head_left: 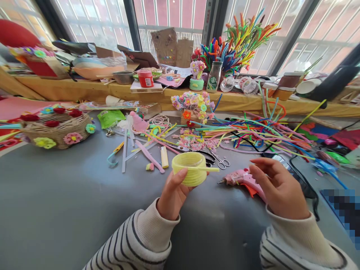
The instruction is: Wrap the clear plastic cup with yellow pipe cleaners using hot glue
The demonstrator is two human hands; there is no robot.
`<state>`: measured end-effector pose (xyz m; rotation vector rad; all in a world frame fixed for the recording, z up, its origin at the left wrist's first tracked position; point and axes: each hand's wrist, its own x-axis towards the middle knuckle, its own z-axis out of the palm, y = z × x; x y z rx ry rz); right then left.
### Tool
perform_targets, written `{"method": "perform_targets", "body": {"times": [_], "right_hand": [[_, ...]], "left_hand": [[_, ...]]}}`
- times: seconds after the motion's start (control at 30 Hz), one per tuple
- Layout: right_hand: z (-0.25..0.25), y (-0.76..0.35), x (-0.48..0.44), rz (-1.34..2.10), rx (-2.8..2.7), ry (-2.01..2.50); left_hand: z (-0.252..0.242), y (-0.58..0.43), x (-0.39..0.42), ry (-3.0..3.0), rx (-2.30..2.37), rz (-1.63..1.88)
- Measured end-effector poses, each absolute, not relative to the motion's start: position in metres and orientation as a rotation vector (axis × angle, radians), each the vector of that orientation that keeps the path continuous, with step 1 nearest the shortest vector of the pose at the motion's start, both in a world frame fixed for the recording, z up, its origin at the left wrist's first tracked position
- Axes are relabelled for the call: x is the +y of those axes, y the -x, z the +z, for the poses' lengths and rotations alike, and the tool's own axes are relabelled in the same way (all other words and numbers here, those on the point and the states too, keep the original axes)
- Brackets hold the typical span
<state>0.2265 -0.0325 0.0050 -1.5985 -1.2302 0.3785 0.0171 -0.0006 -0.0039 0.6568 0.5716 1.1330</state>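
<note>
My left hand (176,191) grips a small round cup coiled from pale yellow pipe cleaner (194,176), its thumb on the near wall. A loose end of the coil sticks out to the right. My right hand (281,187) is raised over a pink hot glue gun (239,177) on the table, its fingers loosely curved and apart, with nothing visible in them. The glue gun's nozzle points left, and its orange trigger (249,190) shows. Part of its handle is hidden behind my right hand. Black-handled scissors (206,159) and small metal scissors (223,163) lie beyond the cup.
A pale yellow lighter (164,157) stands left of the cup. Many coloured pipe cleaners (253,129) spread across the back right. A woven basket with flowers (60,131) sits at the left. Behind, a ledge (112,89) carries a glass bottle (214,77) and a red jar (145,78).
</note>
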Motion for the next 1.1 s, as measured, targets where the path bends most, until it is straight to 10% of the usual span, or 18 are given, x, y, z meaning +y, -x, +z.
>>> {"method": "perform_targets", "body": {"times": [0.33, 1.1], "right_hand": [[-0.035, -0.261, -0.02, -0.109, -1.865, 2.422], [-0.007, -0.199, -0.042, -0.171, -1.206, 1.777]], "left_hand": [[-0.005, -0.02, 0.001, -0.624, 0.582, 1.336], [-0.016, -0.028, -0.005, -0.874, 0.557, 1.39]]}}
